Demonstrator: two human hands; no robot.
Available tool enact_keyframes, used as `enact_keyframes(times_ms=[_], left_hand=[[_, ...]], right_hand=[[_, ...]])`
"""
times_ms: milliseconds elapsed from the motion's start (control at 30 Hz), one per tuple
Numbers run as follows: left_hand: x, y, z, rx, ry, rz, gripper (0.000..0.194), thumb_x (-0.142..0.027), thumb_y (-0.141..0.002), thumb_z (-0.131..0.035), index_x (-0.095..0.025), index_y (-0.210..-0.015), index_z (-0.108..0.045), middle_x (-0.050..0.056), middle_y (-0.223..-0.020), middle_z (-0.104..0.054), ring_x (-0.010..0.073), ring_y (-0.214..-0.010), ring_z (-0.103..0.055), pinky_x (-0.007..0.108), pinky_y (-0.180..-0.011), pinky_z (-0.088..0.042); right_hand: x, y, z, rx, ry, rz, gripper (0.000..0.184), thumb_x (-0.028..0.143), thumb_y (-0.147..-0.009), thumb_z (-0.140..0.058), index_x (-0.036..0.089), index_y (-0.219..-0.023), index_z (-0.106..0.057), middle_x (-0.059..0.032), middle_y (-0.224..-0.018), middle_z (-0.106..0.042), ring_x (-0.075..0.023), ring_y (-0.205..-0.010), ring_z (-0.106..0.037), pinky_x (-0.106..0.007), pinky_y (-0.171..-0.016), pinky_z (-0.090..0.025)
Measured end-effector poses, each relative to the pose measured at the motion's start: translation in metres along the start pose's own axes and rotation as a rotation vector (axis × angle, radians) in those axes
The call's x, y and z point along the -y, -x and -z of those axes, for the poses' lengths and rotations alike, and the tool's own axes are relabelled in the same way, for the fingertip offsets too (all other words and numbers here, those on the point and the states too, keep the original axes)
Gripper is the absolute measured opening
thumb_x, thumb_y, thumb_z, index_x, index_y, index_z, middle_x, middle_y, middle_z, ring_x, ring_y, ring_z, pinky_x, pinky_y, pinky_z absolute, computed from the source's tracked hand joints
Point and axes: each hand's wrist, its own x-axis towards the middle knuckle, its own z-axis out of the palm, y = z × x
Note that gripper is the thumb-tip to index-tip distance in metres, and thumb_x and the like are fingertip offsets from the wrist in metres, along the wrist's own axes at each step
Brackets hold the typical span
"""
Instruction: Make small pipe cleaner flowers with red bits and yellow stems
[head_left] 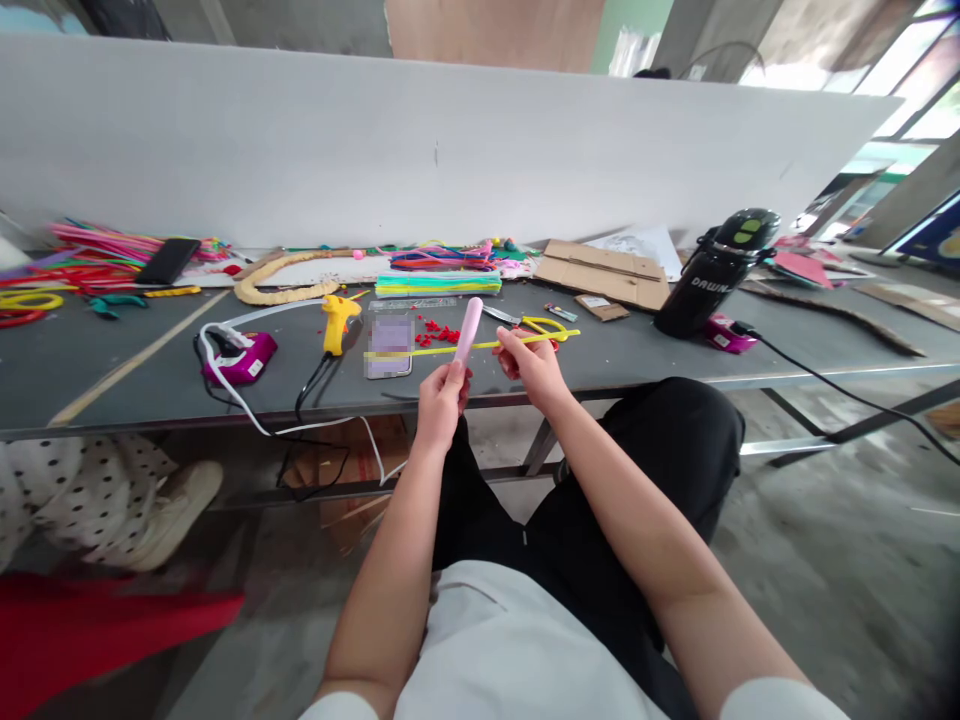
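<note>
Fingers closed, my left hand (441,405) grips the lower end of a smooth pink stick (469,328), which points up and tilts slightly right. A long thin yellow strip (484,346), perhaps a pipe cleaner, runs sideways across the stick; whether it is fixed there I cannot tell. My right hand (531,365) pinches this strip right of the stick. On the table behind lie small red pieces (439,331) and yellow-handled scissors (544,325). A phone (390,366), partly blurred out, rests to the left of the stick.
A yellow glue gun (340,325) and a purple power socket (247,358) with trailing cables are on the left. Bundles of coloured pipe cleaners (437,284) line the back, beside cardboard (600,272). A black bottle (709,280) stands at right. Another person's shoe (176,515) shows below left.
</note>
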Motion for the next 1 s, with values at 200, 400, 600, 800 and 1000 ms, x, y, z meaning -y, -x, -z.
enact_keyframes(times_ms=[200, 400, 600, 800, 1000], left_hand=[[-0.003, -0.004, 0.013, -0.089, -0.010, -0.055, 0.044, -0.058, -0.082, -0.068, -0.014, -0.075, -0.065, -0.003, -0.056, -0.045, 0.0048, -0.042, -0.035, 0.020, -0.038, -0.021], [-0.006, -0.009, 0.025, -0.176, 0.020, -0.071, 0.042, -0.056, -0.080, -0.070, -0.014, -0.075, -0.066, -0.003, -0.055, -0.046, 0.0042, -0.041, -0.035, 0.018, -0.037, -0.022], [-0.012, -0.009, 0.029, -0.200, 0.033, -0.076, 0.042, -0.055, -0.079, -0.070, -0.014, -0.072, -0.065, -0.003, -0.054, -0.044, 0.0037, -0.040, -0.034, 0.019, -0.036, -0.021], [-0.010, -0.009, 0.028, -0.196, 0.023, -0.067, 0.041, -0.054, -0.079, -0.070, -0.014, -0.073, -0.065, -0.003, -0.054, -0.045, 0.0041, -0.039, -0.035, 0.019, -0.035, -0.021], [-0.007, -0.009, 0.026, -0.184, 0.008, -0.060, 0.039, -0.053, -0.080, -0.069, -0.014, -0.075, -0.066, -0.003, -0.055, -0.046, 0.0041, -0.039, -0.035, 0.019, -0.036, -0.021]], right_hand=[[0.007, -0.001, 0.030, -0.070, 0.063, 0.069, 0.038, 0.053, -0.079, -0.075, 0.019, -0.067, -0.063, 0.0038, -0.052, -0.049, -0.0075, -0.046, -0.042, -0.023, -0.043, -0.032], [0.017, 0.000, 0.060, 0.113, 0.167, 0.028, 0.038, 0.051, -0.074, -0.081, 0.017, -0.089, -0.074, -0.0032, -0.069, -0.070, -0.0137, -0.061, -0.064, -0.028, -0.062, -0.055], [0.020, 0.001, 0.072, 0.139, 0.305, 0.044, 0.034, 0.049, -0.079, -0.077, 0.016, -0.087, -0.072, -0.0060, -0.074, -0.074, -0.0167, -0.066, -0.069, -0.032, -0.069, -0.058], [0.016, 0.000, 0.069, 0.161, 0.408, 0.112, 0.032, 0.050, -0.085, -0.069, 0.019, -0.086, -0.066, -0.0010, -0.068, -0.066, -0.0140, -0.062, -0.061, -0.029, -0.064, -0.052], [0.022, 0.001, 0.067, 0.118, 0.439, 0.136, 0.029, 0.047, -0.091, -0.062, 0.019, -0.084, -0.060, 0.0009, -0.066, -0.062, -0.0123, -0.060, -0.057, -0.026, -0.059, -0.046]])
